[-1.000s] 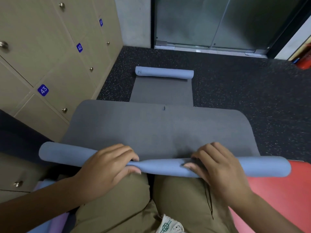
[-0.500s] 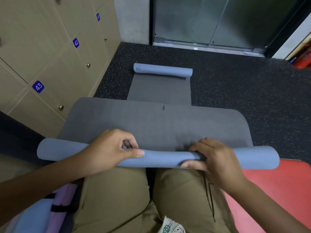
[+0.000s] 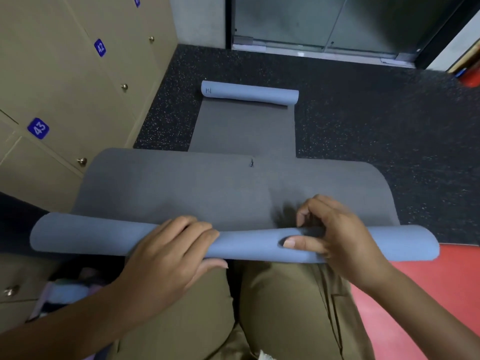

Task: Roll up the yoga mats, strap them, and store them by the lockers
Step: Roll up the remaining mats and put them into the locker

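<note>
- Near yoga mat (image 3: 233, 188): grey face up, lying across the view over the person's knees, near edge rolled into a blue-grey roll (image 3: 85, 236) that spans almost the whole width.
- Left hand (image 3: 166, 255): fingers curled over the top of the roll, thumb tucked under the near side, so it grips the roll left of centre.
- Right hand (image 3: 335, 235): thumb pressed into the roll's front, denting it; fingers arched over the top toward the flat grey part. Holds the roll right of centre.
- Second yoga mat (image 3: 244, 126): on the speckled black floor (image 3: 376, 120) further out, partly unrolled, its far end a blue-grey roll (image 3: 249, 93). Its near end runs under the near mat.
- Lockers (image 3: 67, 81): beige, at left, blue number tags 42 (image 3: 100, 47) and 43 (image 3: 38, 128), round knobs.
- Khaki trousers (image 3: 280, 307) fill the bottom centre; red floor area (image 3: 428, 294) at lower right.
- Glass door (image 3: 324, 22) at the far end.
- Pastel bundle at lower left, blurred; cannot tell what it is.
</note>
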### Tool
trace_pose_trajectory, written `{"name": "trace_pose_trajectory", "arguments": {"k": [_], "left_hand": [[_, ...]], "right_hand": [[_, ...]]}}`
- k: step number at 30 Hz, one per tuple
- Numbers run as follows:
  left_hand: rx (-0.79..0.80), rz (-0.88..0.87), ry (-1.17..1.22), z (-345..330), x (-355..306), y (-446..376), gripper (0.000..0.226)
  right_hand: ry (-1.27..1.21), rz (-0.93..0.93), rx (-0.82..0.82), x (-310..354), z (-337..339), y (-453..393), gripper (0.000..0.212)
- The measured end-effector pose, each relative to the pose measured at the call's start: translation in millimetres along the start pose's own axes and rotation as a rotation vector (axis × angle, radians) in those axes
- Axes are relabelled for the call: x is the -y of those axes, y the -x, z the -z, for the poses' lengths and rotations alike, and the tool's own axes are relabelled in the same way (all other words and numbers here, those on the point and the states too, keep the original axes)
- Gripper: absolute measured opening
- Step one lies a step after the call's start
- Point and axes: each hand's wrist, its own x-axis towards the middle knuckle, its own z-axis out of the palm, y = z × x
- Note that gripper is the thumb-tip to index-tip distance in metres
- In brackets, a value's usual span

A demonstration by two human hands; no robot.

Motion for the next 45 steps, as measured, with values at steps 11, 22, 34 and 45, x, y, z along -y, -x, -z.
{"name": "trace_pose_trajectory", "arguments": {"k": [11,22,34,45], "left_hand": [[0.266,0.240,0.420,-1,31,-32,0.040],[0.384,0.501,0.670,-5,59,-71,0.035],[0.134,0.067,0.028,-22,18,-71,0.058],[0.194,0.233,0.206,-37,14,-100,0.050]], "right_hand": [[0.461,0.194,-0.243,10,-28,16,0.058],[0.371,0.166,-0.053,-2,-15,-39,0.064],[0.132,-0.084,0.204,-33,5,-74,0.060],[0.310,0.257,-0.220,-46,-10,-53,0.047]]}}
